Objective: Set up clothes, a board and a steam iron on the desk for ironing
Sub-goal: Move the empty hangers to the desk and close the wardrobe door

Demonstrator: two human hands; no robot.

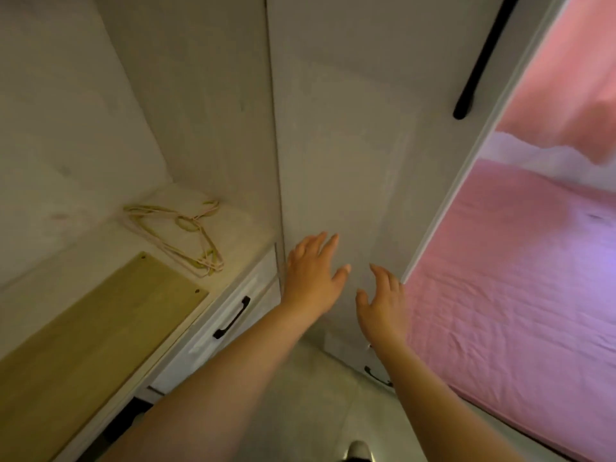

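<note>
At the wardrobe, well away from any desk: task barely begun, by the look of it. No clothes, no iron, no desk in view. Only candidate for the board: a pale wooden panel lying flat on the open compartment's shelf, lower left, untouched; cannot tell for sure that it is the one meant. Beyond it on the same shelf, a loose heap of hangers, nothing hung on them.

Left hand open, fingers spread, flat against or just off the door near its left edge. Right hand open too, palm toward the door by its right edge, grasping nothing.

Left to do, judging from this: fetch clothes, board and iron, carry all to the desk.

Tight quarters. Door edge right beside the bed, pink sheet close on the right. Drawer front with black handle below the shelf, just left of the left forearm. Narrow strip of floor underfoot; open room mainly back toward the body.
</note>
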